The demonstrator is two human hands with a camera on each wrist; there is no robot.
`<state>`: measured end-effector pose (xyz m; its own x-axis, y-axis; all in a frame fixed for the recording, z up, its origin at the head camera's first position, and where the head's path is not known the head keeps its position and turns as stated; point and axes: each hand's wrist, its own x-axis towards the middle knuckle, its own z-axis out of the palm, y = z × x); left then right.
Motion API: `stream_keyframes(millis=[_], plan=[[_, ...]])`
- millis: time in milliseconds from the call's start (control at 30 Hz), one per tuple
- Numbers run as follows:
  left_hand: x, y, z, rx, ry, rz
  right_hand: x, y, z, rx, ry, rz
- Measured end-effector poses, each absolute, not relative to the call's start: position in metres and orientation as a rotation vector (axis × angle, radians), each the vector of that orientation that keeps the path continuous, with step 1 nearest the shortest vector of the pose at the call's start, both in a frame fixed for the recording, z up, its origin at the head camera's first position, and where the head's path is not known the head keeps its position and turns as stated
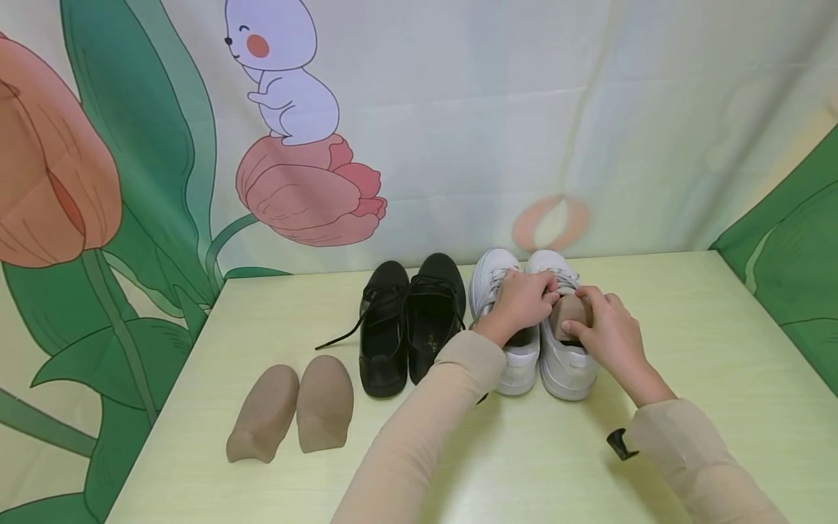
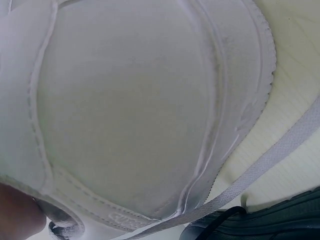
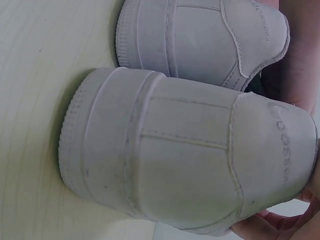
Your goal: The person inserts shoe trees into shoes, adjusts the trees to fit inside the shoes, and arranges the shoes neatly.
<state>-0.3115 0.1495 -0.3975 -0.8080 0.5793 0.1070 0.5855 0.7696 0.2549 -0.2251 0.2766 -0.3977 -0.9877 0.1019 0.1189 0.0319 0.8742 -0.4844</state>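
Note:
A pair of white sneakers stands on the table, heels toward me. In the opening of the right white sneaker (image 1: pixel 568 372) sits a brown shoe insert (image 1: pixel 571 314), partly inside. My right hand (image 1: pixel 612 331) grips this insert between thumb and fingers. My left hand (image 1: pixel 527 300) reaches over the left white sneaker (image 1: pixel 520 367), its curled fingers pinching the right sneaker at its tongue and laces. The left wrist view is filled by a white sneaker's side (image 2: pixel 130 100). Both heels appear in the right wrist view, the nearer white sneaker (image 3: pixel 185 150) largest.
Left of the white pair stand two black shoes (image 1: pixel 384 371), one lace trailing on the table (image 1: pixel 687 327). Two more brown inserts (image 1: pixel 262 415) lie at the left front. A printed cloth (image 1: pixel 445 131) hangs behind the table.

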Motion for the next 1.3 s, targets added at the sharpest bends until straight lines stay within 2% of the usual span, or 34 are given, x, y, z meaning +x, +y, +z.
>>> stream_keyframes(millis=[633, 1300], plan=[[-0.3092, 0.1483, -0.3978, -0.970, -2.936, -0.419, -0.2255, 0.2750, -0.4008, -0.183, -2.917, 0.735], [-0.3105, 0.1470, -0.3989, -0.985, -2.899, -0.433, -0.2317, 0.2707, -0.3957, -0.152, -2.973, 0.736]])
